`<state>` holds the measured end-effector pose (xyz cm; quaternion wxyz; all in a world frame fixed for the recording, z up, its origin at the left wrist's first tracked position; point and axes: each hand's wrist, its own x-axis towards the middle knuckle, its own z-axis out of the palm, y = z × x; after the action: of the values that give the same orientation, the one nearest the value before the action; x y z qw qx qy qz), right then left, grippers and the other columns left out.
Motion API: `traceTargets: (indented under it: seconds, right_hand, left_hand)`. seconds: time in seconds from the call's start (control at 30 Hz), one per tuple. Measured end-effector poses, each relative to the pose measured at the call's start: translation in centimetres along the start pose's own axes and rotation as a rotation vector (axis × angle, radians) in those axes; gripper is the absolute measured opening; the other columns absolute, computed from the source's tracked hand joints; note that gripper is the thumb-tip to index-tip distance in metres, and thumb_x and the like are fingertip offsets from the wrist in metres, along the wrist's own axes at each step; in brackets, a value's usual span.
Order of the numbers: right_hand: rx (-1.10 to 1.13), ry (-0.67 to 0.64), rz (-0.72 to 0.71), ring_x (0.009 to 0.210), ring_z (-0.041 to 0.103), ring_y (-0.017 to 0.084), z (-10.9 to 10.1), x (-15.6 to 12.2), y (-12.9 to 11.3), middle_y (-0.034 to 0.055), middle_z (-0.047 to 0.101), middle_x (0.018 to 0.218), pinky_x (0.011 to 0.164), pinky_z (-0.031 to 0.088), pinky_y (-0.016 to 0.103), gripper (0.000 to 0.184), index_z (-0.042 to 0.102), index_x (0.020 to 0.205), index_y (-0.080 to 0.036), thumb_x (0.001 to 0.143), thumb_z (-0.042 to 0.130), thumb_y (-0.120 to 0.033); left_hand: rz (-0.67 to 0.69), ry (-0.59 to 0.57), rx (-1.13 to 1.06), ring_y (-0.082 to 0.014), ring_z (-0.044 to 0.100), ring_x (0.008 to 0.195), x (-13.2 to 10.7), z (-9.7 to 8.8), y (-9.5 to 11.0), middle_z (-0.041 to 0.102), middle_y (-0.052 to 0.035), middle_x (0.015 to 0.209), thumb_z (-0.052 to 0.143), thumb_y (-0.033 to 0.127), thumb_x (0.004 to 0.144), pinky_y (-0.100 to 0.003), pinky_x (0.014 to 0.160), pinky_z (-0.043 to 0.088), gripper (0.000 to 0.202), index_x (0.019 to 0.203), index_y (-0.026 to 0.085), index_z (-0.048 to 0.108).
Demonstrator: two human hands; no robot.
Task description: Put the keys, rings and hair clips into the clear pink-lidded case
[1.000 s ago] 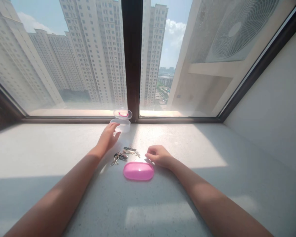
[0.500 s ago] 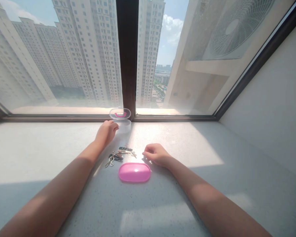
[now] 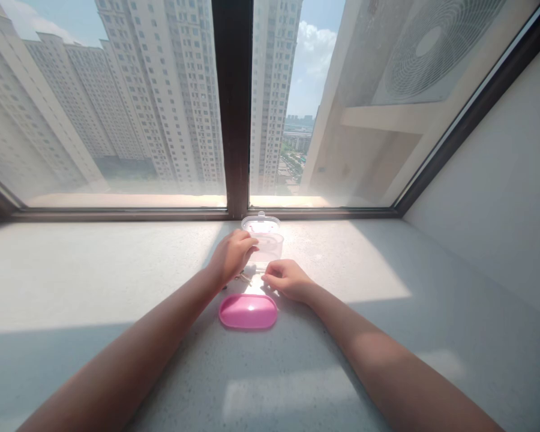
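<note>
left hand [image 3: 233, 255]: grip held the box [image 3: 270, 246], lid [image 3: 261, 224] open. right hand [image 3: 290, 280]: fingers curled above the case [image 3: 248, 312]'s far edge; whether its grip held anything, could not tell.

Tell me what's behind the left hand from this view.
The left hand covers the left end of the clear container; the rest shows. Small metal pieces peek out below; whatever else hand and wrist cover cannot be seen.
</note>
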<state>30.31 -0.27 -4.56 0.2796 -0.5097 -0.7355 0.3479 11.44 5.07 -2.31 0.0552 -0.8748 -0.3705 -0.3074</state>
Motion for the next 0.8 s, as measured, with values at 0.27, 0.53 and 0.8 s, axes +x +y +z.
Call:
traceTargets:
  seconds: [0.27, 0.53, 0.8]
  right_hand:
    - [0.041, -0.007, -0.01, 0.052, 0.05, 0.011, 0.05, -0.07, 0.05, -0.0005, 0.058, 0.054, 0.05, 0.035, 0.021, 0.017, 0.059, 0.063, -0.015, 0.077, 0.059, -0.026]
    - [0.034, -0.01, -0.017, 0.053, 0.05, 0.011, 0.01, -0.06, -0.09, -0.0009, 0.057, 0.053, 0.051, 0.035, 0.021, 0.017, 0.059, 0.063, -0.015, 0.077, 0.059, -0.026]
    - [0.018, -0.002, -0.036, 0.052, 0.049, 0.01, 0.03, -0.05, 0.01, -0.0013, 0.057, 0.053, 0.05, 0.033, 0.02, 0.019, 0.059, 0.062, -0.015, 0.076, 0.059, -0.027]
  left_hand:
    - [-0.053, 0.011, -0.049, -0.0228, 0.054, 0.087, 0.16, 0.77, -0.05, 0.064, -0.0066, 0.089, 0.05, 0.029, 0.09, -0.034, 0.08, 0.045, 0.024, 0.101, 0.019, 0.069]
    - [-0.042, 0.026, -0.043, -0.0231, 0.054, 0.088, 0.12, 0.74, -0.2, 0.065, -0.0082, 0.094, 0.052, 0.028, 0.089, -0.035, 0.082, 0.047, 0.026, 0.109, 0.018, 0.067]
    - [-0.028, 0.013, -0.004, -0.0227, 0.054, 0.092, 0.14, 0.66, 0.08, 0.065, -0.0069, 0.1, 0.05, 0.025, 0.09, -0.035, 0.084, 0.047, 0.031, 0.118, 0.02, 0.061]
